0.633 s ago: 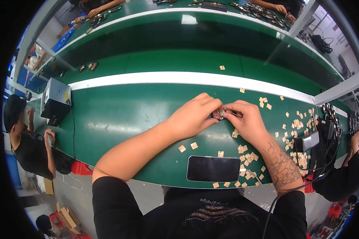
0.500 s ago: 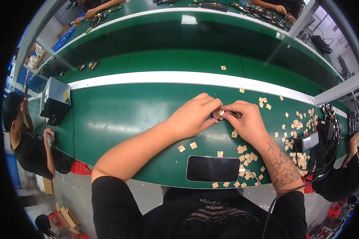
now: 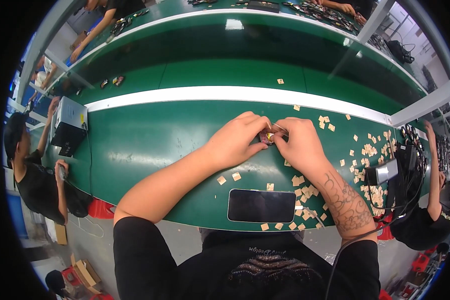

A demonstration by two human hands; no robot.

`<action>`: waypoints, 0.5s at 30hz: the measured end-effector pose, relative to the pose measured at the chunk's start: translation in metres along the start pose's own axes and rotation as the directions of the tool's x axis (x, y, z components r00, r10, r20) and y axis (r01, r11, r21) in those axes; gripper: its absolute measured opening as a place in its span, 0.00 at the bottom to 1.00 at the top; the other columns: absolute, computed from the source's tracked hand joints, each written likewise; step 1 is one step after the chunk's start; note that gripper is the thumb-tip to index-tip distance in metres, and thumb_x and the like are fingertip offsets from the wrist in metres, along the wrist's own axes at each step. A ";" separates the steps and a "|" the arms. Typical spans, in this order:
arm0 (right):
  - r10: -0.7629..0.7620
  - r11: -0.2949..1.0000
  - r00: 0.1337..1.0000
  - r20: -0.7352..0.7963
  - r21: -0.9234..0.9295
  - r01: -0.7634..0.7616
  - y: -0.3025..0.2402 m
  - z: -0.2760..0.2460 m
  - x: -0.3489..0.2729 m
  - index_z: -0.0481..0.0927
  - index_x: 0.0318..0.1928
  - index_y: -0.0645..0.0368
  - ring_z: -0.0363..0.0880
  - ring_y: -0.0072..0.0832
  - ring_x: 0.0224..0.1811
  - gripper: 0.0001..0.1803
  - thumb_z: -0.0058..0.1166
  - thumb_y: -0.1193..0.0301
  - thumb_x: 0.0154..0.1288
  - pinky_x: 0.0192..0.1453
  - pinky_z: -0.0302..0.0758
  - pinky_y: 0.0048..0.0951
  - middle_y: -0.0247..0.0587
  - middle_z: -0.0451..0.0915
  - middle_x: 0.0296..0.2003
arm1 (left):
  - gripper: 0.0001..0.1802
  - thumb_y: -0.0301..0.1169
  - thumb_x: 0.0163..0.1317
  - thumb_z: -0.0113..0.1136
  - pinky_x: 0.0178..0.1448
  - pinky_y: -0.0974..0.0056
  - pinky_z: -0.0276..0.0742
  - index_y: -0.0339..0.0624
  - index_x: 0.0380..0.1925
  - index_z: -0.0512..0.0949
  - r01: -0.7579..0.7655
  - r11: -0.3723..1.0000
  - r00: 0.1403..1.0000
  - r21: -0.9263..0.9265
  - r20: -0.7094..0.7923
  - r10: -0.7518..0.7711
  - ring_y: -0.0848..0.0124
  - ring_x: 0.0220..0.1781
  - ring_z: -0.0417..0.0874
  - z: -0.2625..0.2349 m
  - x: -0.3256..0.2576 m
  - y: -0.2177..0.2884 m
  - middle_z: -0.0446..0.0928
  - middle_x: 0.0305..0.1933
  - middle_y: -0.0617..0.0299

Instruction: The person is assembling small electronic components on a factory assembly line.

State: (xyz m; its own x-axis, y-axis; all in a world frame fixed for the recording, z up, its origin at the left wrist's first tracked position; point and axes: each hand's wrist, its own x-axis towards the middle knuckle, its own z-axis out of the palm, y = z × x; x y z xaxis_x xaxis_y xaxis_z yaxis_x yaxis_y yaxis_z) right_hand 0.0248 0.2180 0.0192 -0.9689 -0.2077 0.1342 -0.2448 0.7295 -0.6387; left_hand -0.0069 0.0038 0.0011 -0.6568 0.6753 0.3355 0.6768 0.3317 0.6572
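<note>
My left hand [image 3: 237, 141] and my right hand [image 3: 299, 145] meet over the green work table [image 3: 150, 145]. Both pinch one small reddish part [image 3: 266, 137] between their fingertips; a thin metal tool or pin sticks out above it by my right fingers. Most of the part is hidden by my fingers. A dark phone [image 3: 261, 205] lies flat near the table's front edge, just below my hands.
Several small tan squares [image 3: 369, 150] are scattered over the table's right side and around the phone. A grey box unit [image 3: 69, 120] stands at the left end. Dark cables and a small device [image 3: 385, 172] sit at right. Other people work at left, right and the far bench.
My hands have stayed together on the small part; only the fingers have shifted slightly.
</note>
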 end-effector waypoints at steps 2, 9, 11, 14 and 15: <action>-0.010 1.000 1.000 -0.002 0.017 0.010 0.004 0.001 -0.001 0.88 0.39 0.64 0.88 0.51 0.38 0.05 0.67 0.78 0.61 0.46 0.84 0.45 0.52 0.88 0.36 | 0.21 0.24 0.60 0.78 0.59 0.50 0.81 0.40 0.51 0.79 0.003 1.000 1.000 0.011 0.018 -0.003 0.49 0.54 0.83 -0.002 0.001 0.003 0.83 0.48 0.52; -0.009 0.970 0.991 -0.133 0.241 0.041 0.025 -0.002 -0.003 0.88 0.47 0.62 0.88 0.35 0.35 0.09 0.65 0.76 0.68 0.43 0.82 0.34 0.46 0.87 0.37 | 0.17 0.27 0.64 0.74 0.63 0.50 0.80 0.43 0.52 0.84 -0.023 0.991 0.999 0.129 0.050 0.017 0.53 0.60 0.80 0.005 -0.004 0.006 0.79 0.55 0.54; -0.033 0.977 0.991 -0.126 0.206 0.059 0.029 -0.004 -0.002 0.88 0.50 0.64 0.76 0.18 0.30 0.09 0.66 0.78 0.71 0.35 0.72 0.24 0.36 0.84 0.36 | 0.15 0.27 0.65 0.74 0.63 0.50 0.80 0.43 0.51 0.84 -0.039 0.983 0.998 0.181 0.057 0.029 0.53 0.60 0.80 0.004 -0.003 0.009 0.79 0.55 0.55; -0.033 0.983 0.998 -0.056 0.178 0.043 0.028 -0.006 -0.001 0.87 0.51 0.63 0.76 0.18 0.30 0.10 0.66 0.76 0.72 0.35 0.72 0.24 0.36 0.85 0.35 | 0.15 0.27 0.65 0.74 0.63 0.51 0.80 0.43 0.51 0.84 -0.045 0.970 0.996 0.237 0.082 0.026 0.53 0.60 0.80 0.002 -0.002 0.010 0.79 0.54 0.56; -0.044 0.984 0.999 -0.032 0.171 0.049 0.028 -0.006 -0.001 0.87 0.51 0.64 0.76 0.18 0.31 0.10 0.66 0.76 0.71 0.36 0.72 0.25 0.36 0.86 0.35 | 0.17 0.26 0.64 0.74 0.63 0.51 0.80 0.44 0.52 0.84 -0.032 0.971 0.995 0.239 0.102 0.008 0.53 0.59 0.81 0.001 -0.002 0.009 0.79 0.54 0.56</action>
State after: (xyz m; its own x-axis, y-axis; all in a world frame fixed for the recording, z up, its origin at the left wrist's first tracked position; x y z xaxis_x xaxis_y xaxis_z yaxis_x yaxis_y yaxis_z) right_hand 0.0189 0.2421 0.0056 -0.9578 -0.2190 0.1864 -0.2826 0.5962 -0.7515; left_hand 0.0006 0.0060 0.0056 -0.6143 0.7414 0.2702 0.7573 0.4577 0.4658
